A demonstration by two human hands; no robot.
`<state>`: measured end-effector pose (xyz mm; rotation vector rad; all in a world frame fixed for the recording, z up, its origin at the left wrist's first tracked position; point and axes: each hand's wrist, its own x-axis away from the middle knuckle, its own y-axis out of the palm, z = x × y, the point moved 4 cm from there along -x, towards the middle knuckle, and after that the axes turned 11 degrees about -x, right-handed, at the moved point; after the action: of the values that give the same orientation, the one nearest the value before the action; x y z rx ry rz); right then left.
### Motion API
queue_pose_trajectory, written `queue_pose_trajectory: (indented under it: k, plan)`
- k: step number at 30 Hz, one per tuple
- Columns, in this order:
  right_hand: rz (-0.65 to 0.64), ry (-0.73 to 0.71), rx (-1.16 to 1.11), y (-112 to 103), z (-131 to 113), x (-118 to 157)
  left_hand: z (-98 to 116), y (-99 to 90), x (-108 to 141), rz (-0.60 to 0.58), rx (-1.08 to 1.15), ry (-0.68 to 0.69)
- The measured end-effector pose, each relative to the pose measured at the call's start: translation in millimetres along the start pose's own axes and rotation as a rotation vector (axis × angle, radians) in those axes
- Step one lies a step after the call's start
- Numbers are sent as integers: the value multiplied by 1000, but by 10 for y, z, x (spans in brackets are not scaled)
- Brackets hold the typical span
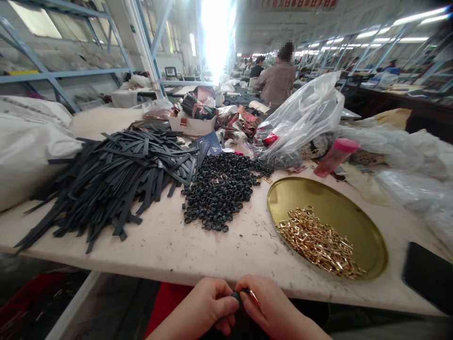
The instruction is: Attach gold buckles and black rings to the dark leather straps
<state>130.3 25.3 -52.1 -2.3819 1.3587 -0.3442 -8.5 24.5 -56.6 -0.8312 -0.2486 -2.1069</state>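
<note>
My left hand (211, 302) is closed, thumb and fingers pinching a small black strap piece (236, 296) at the table's front edge. Facing it, my right hand (266, 298) is closed around a gold buckle (253, 297), whose edge shows between the fingers. The fingertips of both hands nearly meet, and they cover most of the black piece. Beyond my hands lies a heap of small black loops (219, 189). Many flat black straps (123, 174) are piled to its left. On the right, a round gold tray (364, 236) bears a mound of gold buckles (318, 243).
A black phone (428, 276) lies at the right edge of the table (155, 255). Behind the tray stand a pink-lidded container (336, 156) and a clear plastic bag (300, 118). A white box (193, 125) holds dark pieces. Farther back, a person (279, 78) faces away.
</note>
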Motion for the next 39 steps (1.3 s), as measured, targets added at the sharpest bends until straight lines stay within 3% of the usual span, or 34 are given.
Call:
queue_pose_trajectory:
  k: [8, 17, 23, 28, 33, 36, 39]
  plan:
    - [84, 97, -299, 70, 74, 18, 31, 7, -56, -33, 20, 2]
    - [46, -25, -230, 117, 11, 34, 71, 66, -91, -33, -128, 107]
    - [180, 104, -374, 120, 178, 68, 128, 9, -45, 27, -260, 75]
    - [244, 45, -312, 32, 157, 106, 233, 7, 31, 69, -383, 122]
    - [371, 36, -323, 13, 131, 88, 278, 134, -102, 78, -400, 176]
    - [381, 10, -238, -114, 157, 39, 324, 67, -239, 147, -590, 225]
    - [523, -11, -46, -556, 309, 155, 365, -161, -364, 319, -857, 265]
